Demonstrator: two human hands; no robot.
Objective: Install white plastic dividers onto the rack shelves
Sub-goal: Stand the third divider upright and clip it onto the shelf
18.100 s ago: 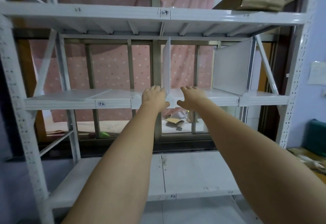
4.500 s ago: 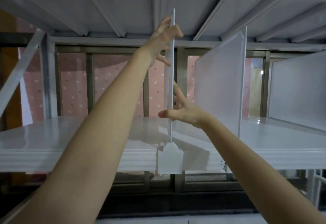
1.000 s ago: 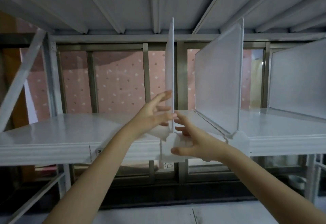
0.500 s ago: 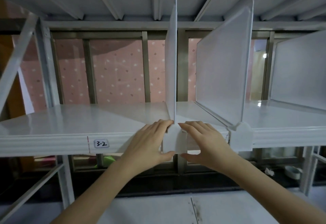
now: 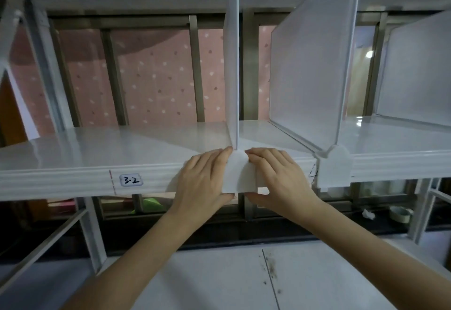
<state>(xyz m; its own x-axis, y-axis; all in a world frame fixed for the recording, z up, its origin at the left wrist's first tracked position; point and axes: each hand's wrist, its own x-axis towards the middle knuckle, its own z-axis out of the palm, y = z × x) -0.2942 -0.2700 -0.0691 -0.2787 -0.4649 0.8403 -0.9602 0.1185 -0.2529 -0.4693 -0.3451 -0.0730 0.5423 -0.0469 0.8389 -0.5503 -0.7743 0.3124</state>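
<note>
A thin white plastic divider [image 5: 233, 65] stands upright, edge-on, on the white rack shelf [image 5: 97, 146]. Its front clip [image 5: 240, 175] hangs over the shelf's front lip. My left hand [image 5: 203, 180] grips the clip's left side, fingers on the shelf top and thumb under the lip. My right hand [image 5: 280, 177] grips the clip's right side the same way. A second divider [image 5: 310, 72] stands upright to the right with its own clip [image 5: 334, 168] on the lip. A third divider [image 5: 415, 70] shows at the far right.
A label reading 3-2 [image 5: 131, 179] sits on the shelf lip left of my hands. A lower shelf [image 5: 219, 275] lies below my arms. Rack uprights [image 5: 46, 65] rise at left. A tape roll [image 5: 399, 213] lies behind at lower right.
My hands came down from the divider's panel to its front clip and now clasp it on both sides against the shelf lip. The view moved closer and slightly up.
</note>
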